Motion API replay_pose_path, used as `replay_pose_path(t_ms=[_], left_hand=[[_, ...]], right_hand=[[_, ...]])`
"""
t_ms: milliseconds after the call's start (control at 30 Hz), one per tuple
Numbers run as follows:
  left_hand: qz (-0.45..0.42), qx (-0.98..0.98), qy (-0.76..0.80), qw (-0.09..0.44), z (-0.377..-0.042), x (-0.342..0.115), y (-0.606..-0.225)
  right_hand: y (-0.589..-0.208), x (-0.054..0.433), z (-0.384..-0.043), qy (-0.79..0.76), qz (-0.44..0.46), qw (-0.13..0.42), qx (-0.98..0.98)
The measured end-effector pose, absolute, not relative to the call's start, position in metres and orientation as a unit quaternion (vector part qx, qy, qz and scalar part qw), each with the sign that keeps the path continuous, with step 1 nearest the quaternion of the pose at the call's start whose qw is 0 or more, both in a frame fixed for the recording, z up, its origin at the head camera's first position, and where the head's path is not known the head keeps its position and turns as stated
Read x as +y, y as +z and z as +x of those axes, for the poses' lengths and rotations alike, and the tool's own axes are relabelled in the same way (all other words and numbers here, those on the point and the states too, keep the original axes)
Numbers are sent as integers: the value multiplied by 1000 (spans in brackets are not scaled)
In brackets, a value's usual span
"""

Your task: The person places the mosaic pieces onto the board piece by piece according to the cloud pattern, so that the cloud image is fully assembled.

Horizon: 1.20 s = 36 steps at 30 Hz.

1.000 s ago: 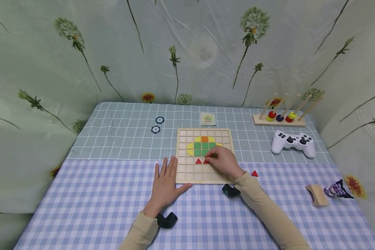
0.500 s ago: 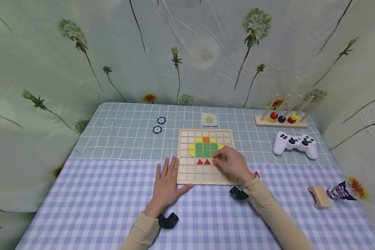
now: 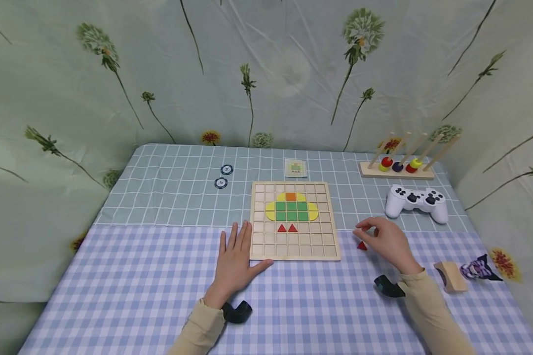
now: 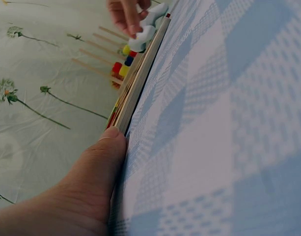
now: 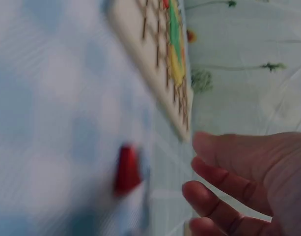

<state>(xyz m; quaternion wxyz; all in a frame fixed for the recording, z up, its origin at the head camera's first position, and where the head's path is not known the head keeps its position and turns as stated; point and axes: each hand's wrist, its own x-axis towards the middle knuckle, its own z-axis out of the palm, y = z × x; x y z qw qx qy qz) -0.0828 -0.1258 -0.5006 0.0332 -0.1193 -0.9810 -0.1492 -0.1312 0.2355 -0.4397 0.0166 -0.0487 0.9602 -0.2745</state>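
A wooden grid board point(image 3: 266, 246) lies mid-table, holding green squares point(image 3: 291, 211), yellow rounded pieces point(image 3: 313, 211), an orange square point(image 3: 290, 196) and two red triangles point(image 3: 292, 228). My left hand point(image 3: 234, 266) lies flat along the board's left side, fingers straight; its thumb point(image 4: 103, 152) touches the front edge in the left wrist view. Off the board's right side, my right hand point(image 3: 387, 241) hovers close over a loose red triangle point(image 3: 361, 245). Nothing sits between its relaxed fingers point(image 5: 214, 201), and the triangle lies apart from them in the right wrist view.
A picture card point(image 3: 295, 168) lies behind the board, with two poker chips point(image 3: 221, 183) to the left. At right are a peg stand point(image 3: 395, 171) with coloured beads, a white game controller point(image 3: 417, 203), a wooden arch block point(image 3: 451, 277) and a purple-patterned item point(image 3: 479, 269).
My right hand has left the board and moved right to the loose red triangle. The second red triangle now sits uncovered on the grid. My left hand has stayed in place.
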Motion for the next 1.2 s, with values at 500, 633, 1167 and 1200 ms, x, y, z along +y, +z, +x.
replay_pose_path(t_ms=[500, 633, 1167, 1200], left_hand=[[-117, -981, -150, 31, -83, -125, -500], [-116, -981, -150, 31, -84, -125, -501], [-119, -981, -148, 37, -82, -125, -500], [-119, -981, -149, 36, -82, -125, -499]], right_hand=[[-456, 253, -108, -282, 20, 59, 957], [-458, 251, -107, -286, 11, 35, 957], [-462, 224, -120, -338, -36, 33, 940], [-463, 223, -120, -343, -42, 34, 938]])
